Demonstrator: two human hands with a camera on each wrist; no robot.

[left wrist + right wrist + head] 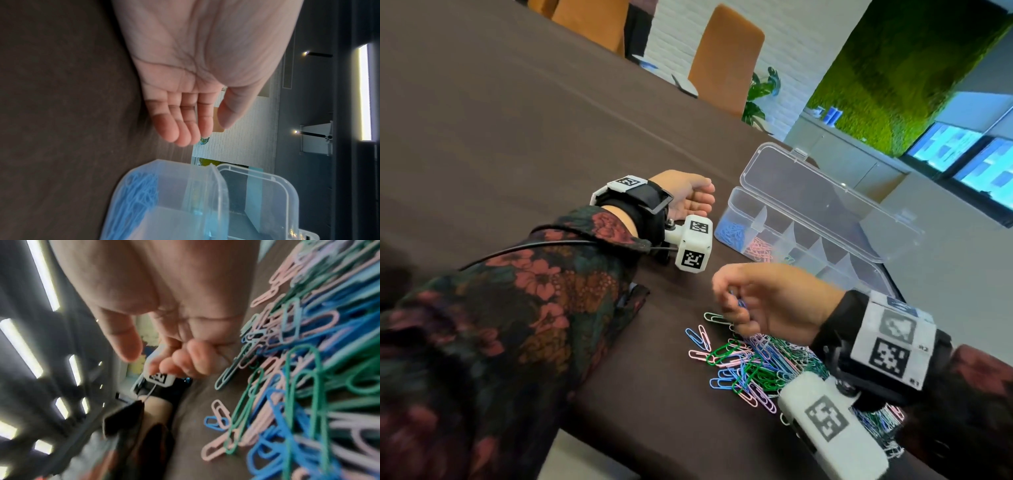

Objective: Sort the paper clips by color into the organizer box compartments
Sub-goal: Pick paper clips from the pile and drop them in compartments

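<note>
a loose heap of mixed paper clips (753, 363) in blue, pink, green and lilac lies on the dark table (493, 113) at the lower centre of the head view, and the right hand (763, 301) hangs just above its upper edge with curled fingers pinching a blue clip (739, 302). right of centre stands the clear organizer box (835, 253), lid open, with blue clips (730, 230) in its end compartment and pink clips (758, 249) in the next. the left hand (688, 195) rests beside that blue end, palm up, fingers relaxed and holding nothing.

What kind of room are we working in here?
Probably an office meeting room: a long dark table, orange upholstered chairs along its far side, and a green moss wall above low cabinets.
</note>
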